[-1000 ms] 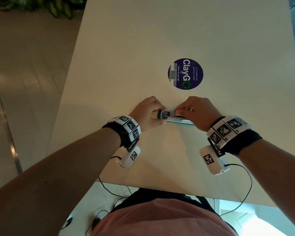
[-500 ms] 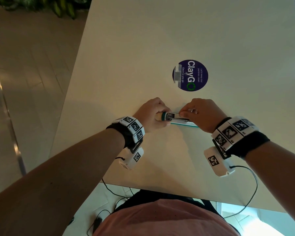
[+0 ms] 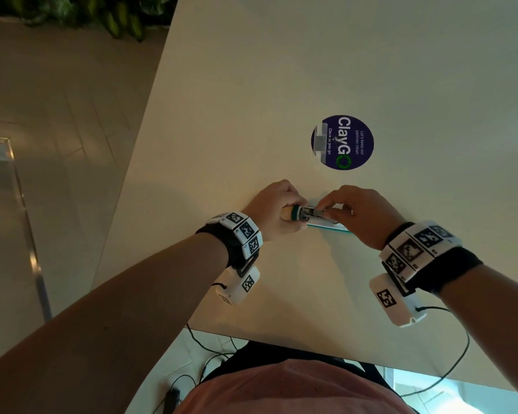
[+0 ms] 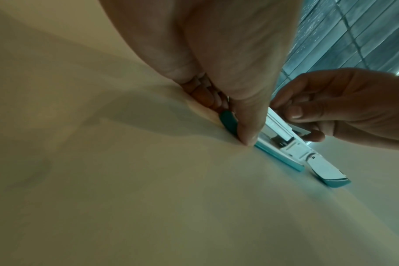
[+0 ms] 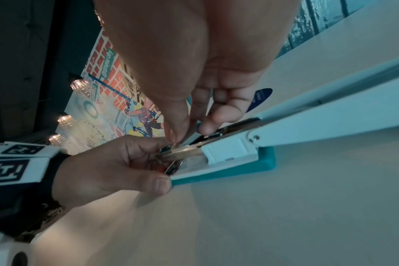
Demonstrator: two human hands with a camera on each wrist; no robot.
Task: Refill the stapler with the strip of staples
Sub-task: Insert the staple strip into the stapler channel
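A teal and white stapler [image 3: 326, 224] lies open on the pale table [image 3: 251, 115], its lid [image 4: 326, 172] folded back flat. My left hand [image 3: 296, 213] grips the teal front end of the base, thumb [image 4: 246, 129] pressed down beside it. My right hand [image 3: 323, 206] hovers over the metal channel [image 5: 182, 153]. Its thumb and forefinger pinch a thin strip of staples [image 4: 298, 130] right at the channel. In the right wrist view the right hand [image 5: 189, 133] meets the left hand [image 5: 116, 162] at the stapler [image 5: 228, 151]. How far the strip sits in the channel is hidden.
A round dark blue sticker [image 3: 343, 142] is on the table just beyond the hands. The table's left edge [image 3: 138, 162] drops to a tiled floor, and its near edge lies close to my body. Cables hang from the wrist cameras below that edge.
My right fingertips have crept a little left along the stapler toward my left hand. The left hand keeps its grip, and the stapler stays where it was.
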